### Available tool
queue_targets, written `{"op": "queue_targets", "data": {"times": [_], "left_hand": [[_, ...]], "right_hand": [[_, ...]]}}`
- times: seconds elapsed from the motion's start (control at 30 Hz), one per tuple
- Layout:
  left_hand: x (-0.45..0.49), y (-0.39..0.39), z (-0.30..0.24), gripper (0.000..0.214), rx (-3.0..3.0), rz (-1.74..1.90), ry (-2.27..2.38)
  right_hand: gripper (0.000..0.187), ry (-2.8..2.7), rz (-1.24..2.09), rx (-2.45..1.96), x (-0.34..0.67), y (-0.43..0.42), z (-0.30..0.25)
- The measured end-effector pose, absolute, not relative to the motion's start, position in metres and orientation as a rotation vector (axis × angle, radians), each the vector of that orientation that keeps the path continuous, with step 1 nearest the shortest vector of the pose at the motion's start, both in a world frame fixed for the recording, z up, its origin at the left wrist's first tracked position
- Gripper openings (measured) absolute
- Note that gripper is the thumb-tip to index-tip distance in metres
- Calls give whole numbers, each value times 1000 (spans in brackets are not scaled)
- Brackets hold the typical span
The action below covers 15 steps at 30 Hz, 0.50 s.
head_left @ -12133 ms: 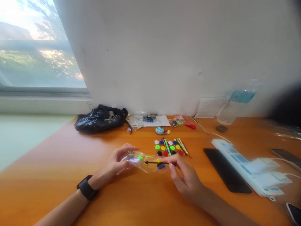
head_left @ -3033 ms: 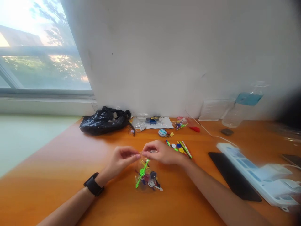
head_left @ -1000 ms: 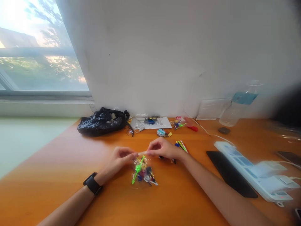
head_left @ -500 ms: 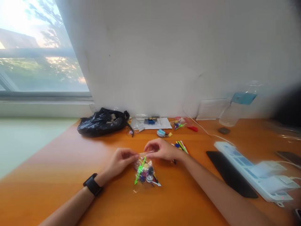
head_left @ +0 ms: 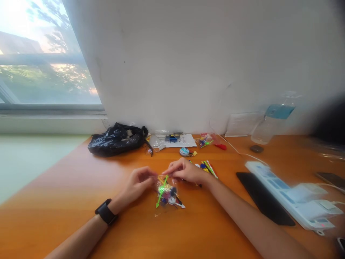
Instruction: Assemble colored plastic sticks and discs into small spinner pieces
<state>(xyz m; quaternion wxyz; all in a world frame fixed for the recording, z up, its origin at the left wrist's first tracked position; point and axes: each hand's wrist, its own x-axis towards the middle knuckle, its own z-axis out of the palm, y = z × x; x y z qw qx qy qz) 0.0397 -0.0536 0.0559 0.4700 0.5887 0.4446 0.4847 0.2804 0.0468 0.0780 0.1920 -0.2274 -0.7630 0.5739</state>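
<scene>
A small clear plastic bag (head_left: 167, 192) lies between my hands, with bright green, white, black and purple plastic pieces inside. The long green arrow-shaped piece (head_left: 162, 191) slants across it. My left hand (head_left: 141, 183) pinches the bag's upper left edge between thumb and fingers; a black watch sits on that wrist. My right hand (head_left: 185, 170) has its fingertips closed at the bag's upper right edge. Just behind the right hand lies a group of loose coloured arrow pieces (head_left: 209, 168), partly hidden by it.
A black plastic bag (head_left: 118, 140) lies at the back left, a round tin (head_left: 184, 151) at the back middle. Another bag of coloured pieces (head_left: 205, 141) is near the wall. On the right are a white power strip (head_left: 280, 190), a black flat pad (head_left: 261, 198) and a clear bottle (head_left: 265, 127).
My right hand has shifted slightly left along the bag's top edge, its index finger more stretched out. The bag's lower end has risen a little. My left hand has barely moved.
</scene>
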Motion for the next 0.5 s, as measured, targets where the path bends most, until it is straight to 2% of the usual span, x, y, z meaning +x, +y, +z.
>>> {"op": "queue_targets", "data": {"times": [0.37,0.5], "left_hand": [[37,-58,65,24,1498,1134,1138],[39,-58,66,32,1498,1085,1145]], "right_hand": [[33,-2156,1512,-588,276,50,66],[36,-2218,1436,-578,276,49,69]]}}
